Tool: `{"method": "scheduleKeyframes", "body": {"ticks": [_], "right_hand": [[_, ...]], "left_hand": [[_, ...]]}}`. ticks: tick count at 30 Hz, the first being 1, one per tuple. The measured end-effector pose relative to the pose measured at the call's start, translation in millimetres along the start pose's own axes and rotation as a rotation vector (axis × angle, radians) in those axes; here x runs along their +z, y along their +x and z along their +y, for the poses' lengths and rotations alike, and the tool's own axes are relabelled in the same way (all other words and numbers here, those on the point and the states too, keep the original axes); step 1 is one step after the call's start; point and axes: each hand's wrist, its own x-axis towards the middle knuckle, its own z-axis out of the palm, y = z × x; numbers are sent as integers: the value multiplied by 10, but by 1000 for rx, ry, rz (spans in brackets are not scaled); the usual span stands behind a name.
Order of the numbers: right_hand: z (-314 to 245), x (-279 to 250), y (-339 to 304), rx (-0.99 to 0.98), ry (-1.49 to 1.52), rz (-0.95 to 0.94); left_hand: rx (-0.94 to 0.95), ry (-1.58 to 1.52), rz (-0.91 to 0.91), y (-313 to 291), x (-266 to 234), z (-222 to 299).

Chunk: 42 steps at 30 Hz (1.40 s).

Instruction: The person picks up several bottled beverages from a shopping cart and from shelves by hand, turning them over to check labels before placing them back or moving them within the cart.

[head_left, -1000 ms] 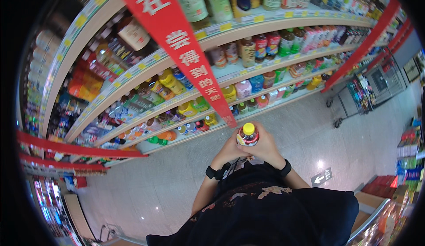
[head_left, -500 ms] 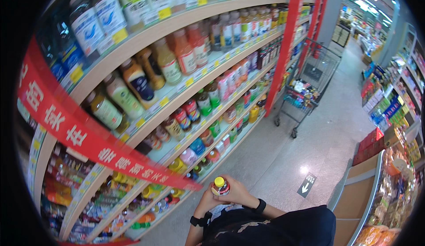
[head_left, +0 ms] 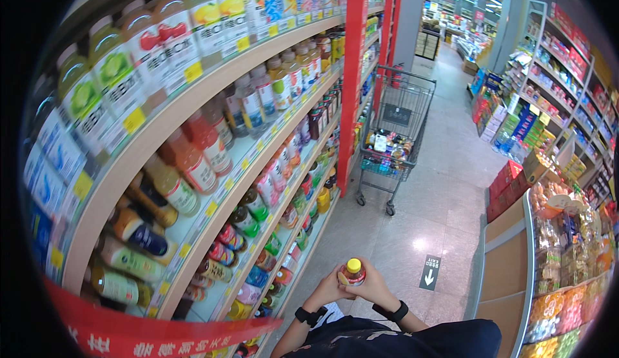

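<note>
Both my hands are closed around a small drink bottle with a yellow cap, held upright in front of my body. The bottle shows dark contents and a red label, partly covered by my fingers. My left hand wraps its left side, and my right hand wraps its right side. A dark band sits on each wrist. To the left stand shelves packed with bottled drinks.
A wire shopping cart with goods in it stands ahead beside the shelves. A red printed strip crosses the lower left. Packaged food fills a display on the right, near red boxes. An arrow sign marks the aisle floor.
The view has swung right, and the cart and aisle appear further left. The shelf's red strip has dropped lower in the picture. Both hands still hold the bottle.
</note>
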Motion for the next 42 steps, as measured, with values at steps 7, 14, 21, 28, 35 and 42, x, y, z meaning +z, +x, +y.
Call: {"method": "scheduleKeyframes", "body": {"ticks": [7, 14, 21, 28, 35, 42], "right_hand": [[-44, -454, 962, -37, -37, 105], [28, -926, 1718, -151, -59, 253], [19, -1721, 2849, -343, -48, 217], [-50, -2576, 4431, -660, 160, -116], [-336, -2880, 5400, -1000, 122, -205], [-376, -2594, 6054, -854, 412, -228]], "left_hand": [[295, 162, 50, 1235, -223, -54], [306, 219, 115, 2197, -248, 319], [353, 162, 286, 3415, -272, 778], [595, 285, 731, 4755, -492, 1384], [534, 574, 1151, 5426, -815, 1870], [533, 626, 1380, 5862, -1201, 2111]]}}
